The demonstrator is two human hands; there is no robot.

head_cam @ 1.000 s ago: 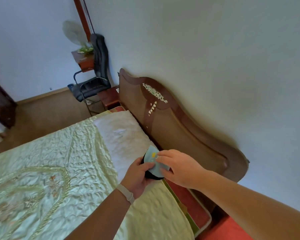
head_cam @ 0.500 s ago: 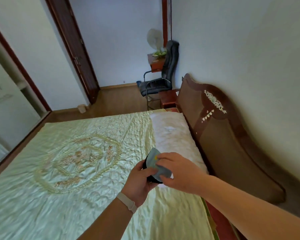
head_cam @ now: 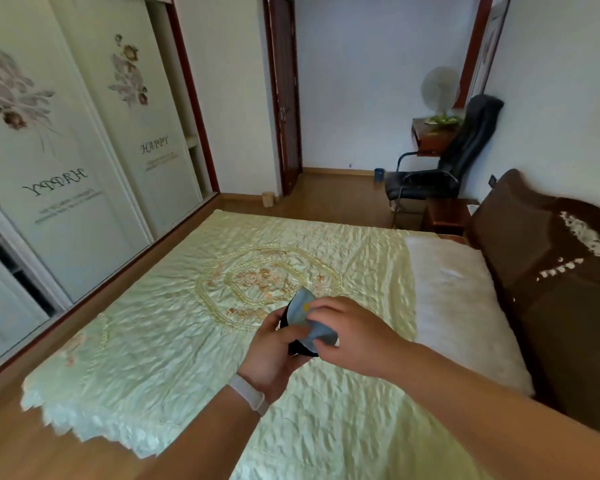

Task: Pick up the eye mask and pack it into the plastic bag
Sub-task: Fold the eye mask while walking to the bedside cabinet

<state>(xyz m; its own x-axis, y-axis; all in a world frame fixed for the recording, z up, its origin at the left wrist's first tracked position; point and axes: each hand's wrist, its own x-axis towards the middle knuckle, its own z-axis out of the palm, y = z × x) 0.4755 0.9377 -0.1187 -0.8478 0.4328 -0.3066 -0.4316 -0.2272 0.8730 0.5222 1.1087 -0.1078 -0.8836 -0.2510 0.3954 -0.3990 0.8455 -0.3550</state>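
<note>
Both hands hold a small bundle above the bed. The grey-blue piece with a yellow spot is the eye mask (head_cam: 303,308); a black part (head_cam: 300,348) shows beneath it. My left hand (head_cam: 274,351), with a white wristband, grips the bundle from below. My right hand (head_cam: 350,330) pinches the grey-blue piece from the right, fingers over its top edge. I cannot tell whether a clear plastic bag is among what I hold; none shows plainly.
A pale green quilted bedspread (head_cam: 187,323) covers the bed, with a white pillow (head_cam: 454,299) at the dark wooden headboard (head_cam: 551,271). Sliding wardrobe doors (head_cam: 66,168) line the left. A black office chair (head_cam: 440,171) and a nightstand (head_cam: 444,213) stand beyond the bed.
The view has swung left from the headboard wall toward the wardrobe and door. Both hands keep the same hold on the bundle, now over the middle of the bedspread.
</note>
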